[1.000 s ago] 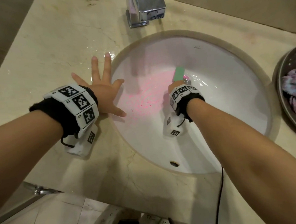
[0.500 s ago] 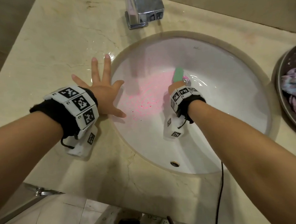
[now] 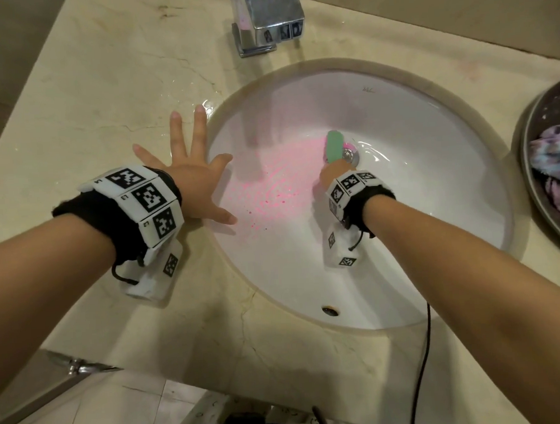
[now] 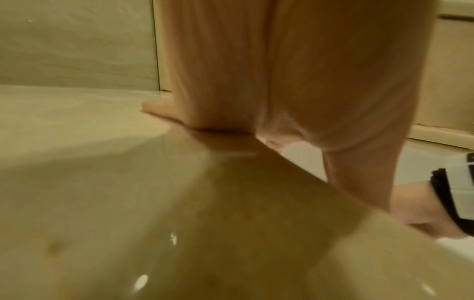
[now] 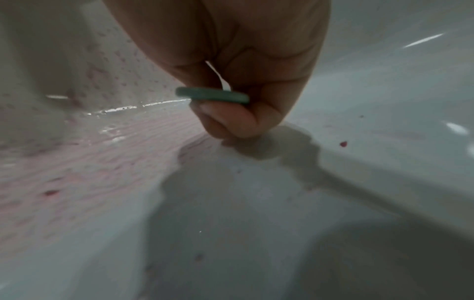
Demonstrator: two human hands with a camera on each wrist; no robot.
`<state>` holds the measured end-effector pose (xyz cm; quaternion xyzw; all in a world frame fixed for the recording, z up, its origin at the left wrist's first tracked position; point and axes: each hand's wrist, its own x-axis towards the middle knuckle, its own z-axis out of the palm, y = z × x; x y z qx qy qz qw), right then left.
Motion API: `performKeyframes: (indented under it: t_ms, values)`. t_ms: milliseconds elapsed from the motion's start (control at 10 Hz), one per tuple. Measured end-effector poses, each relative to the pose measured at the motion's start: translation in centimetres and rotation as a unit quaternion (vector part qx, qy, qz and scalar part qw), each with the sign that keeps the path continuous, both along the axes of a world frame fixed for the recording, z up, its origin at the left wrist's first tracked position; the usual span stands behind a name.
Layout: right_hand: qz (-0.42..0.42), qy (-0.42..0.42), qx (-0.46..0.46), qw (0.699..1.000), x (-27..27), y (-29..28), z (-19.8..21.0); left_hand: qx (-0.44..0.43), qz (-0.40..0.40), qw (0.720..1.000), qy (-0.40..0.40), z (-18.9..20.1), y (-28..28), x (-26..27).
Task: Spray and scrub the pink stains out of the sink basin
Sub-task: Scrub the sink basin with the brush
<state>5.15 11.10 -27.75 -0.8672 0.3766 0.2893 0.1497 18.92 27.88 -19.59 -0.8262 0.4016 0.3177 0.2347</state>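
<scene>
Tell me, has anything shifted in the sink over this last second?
Barely. The right hand gripping the green scrubber sits by the drain as before; the pink stains look slightly more smeared. The left hand stays flat on the counter.

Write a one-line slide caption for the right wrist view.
Right hand grips a green scrubber above the pink-stained sink basin.

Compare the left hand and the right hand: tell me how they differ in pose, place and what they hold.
The left hand lies flat with fingers spread; the right hand is curled, gripping the green scrubber.
The left hand rests on the countertop at the basin's rim, its thumb over the edge; the right hand is down inside the sink basin by the pink stains.
The left hand holds nothing.
Both wrists wear marker-covered bands.
</scene>
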Motion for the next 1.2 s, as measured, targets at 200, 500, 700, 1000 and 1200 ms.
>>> performKeyframes:
  t_ms: [200,500,700,1000,1200]
  values:
    - [-0.144,-0.082,0.129,0.978,0.1,2.2,-1.4,-0.004,0.0,1.0,0.002,-0.1,0.1,0.1]
    - [-0.08,-0.046,0.098,0.991,1.1,-2.3,-1.9,-0.006,-0.001,1.0,-0.001,-0.1,0.1,0.1]
    - [-0.041,-0.095,0.124,0.987,2.2,2.4,-1.3,-0.009,0.001,1.0,0.001,-0.1,0.1,0.0]
    - [0.116,0.088,-0.037,0.989,1.3,0.1,0.1,-0.014,0.004,1.0,0.007,-0.1,0.1,0.1]
    - [-0.089,-0.137,0.159,0.974,3.1,2.8,-0.2,-0.01,0.005,1.0,0.003,0.0,0.1,0.0]
